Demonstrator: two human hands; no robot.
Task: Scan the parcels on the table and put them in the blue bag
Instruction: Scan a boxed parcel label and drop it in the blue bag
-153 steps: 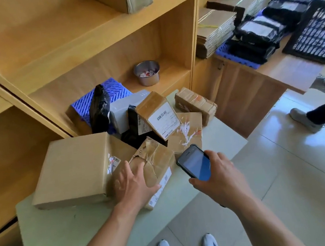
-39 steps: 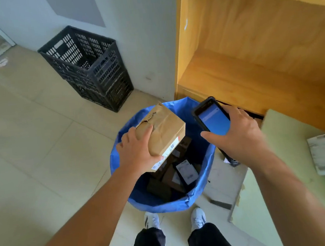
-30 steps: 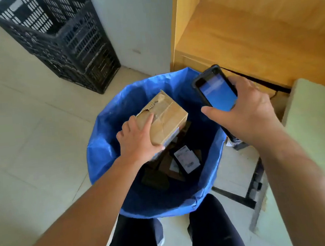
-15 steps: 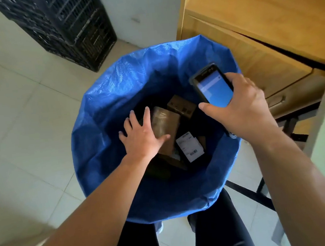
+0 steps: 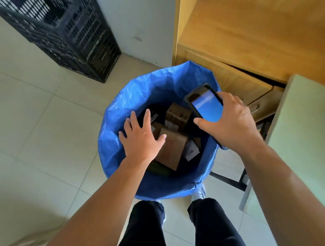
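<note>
The blue bag (image 5: 118, 127) stands open on the floor in front of my legs. Several brown parcels lie inside it. The taped brown parcel (image 5: 173, 151) lies on top of the pile, free of my hands. My left hand (image 5: 140, 138) hovers over the bag's mouth with fingers spread and straight, holding nothing. My right hand (image 5: 230, 122) grips a handheld scanner (image 5: 205, 104) with a lit blue screen above the bag's right rim.
A black plastic crate (image 5: 65, 31) stands against the wall at upper left. Wooden shelving (image 5: 258, 34) rises at the right. The pale green table (image 5: 306, 138) edge shows at right, with a paper label at its far edge.
My left hand carried the taped parcel from the table to the bag, lowered it in and let go. It has now lifted away, open. The scanner stayed in my right hand.
</note>
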